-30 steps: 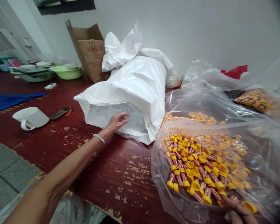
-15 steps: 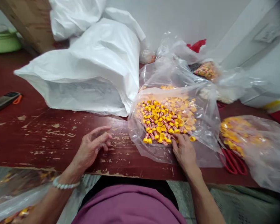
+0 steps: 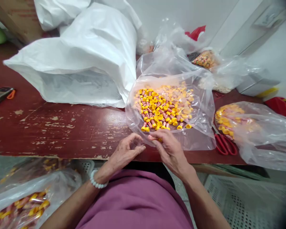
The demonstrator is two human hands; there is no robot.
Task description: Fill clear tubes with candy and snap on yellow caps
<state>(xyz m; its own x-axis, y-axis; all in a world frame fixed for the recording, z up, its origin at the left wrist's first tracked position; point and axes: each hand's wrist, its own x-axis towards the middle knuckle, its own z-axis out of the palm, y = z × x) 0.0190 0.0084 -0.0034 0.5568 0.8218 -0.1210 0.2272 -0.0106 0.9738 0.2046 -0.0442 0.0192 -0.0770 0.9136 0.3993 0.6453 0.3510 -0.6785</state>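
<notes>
My right hand (image 3: 170,148) pinches a small red-and-white patterned tube (image 3: 152,137) with a yellow end, just off the near edge of a clear plastic bag. My left hand (image 3: 126,149) is close by on the left, fingers curved and apart, with nothing visible in it. Behind both hands the clear bag (image 3: 202,141) lies open with a heap of such yellow-capped tubes (image 3: 157,111). Part of the heap shows through the plastic. To the left, a large white sack (image 3: 102,54) lies with its mouth facing me.
Red-handled scissors (image 3: 225,144) and another bag of yellow-capped pieces (image 3: 228,119) lie at the right. A phone-like device (image 3: 1,95) is at the far left. Below the red table (image 3: 50,133) are a filled bag (image 3: 33,203) and a perforated white basket (image 3: 240,200).
My right hand has lifted a tube from the heap and come left and toward me. My left hand has moved right, closer to it. The view has shifted.
</notes>
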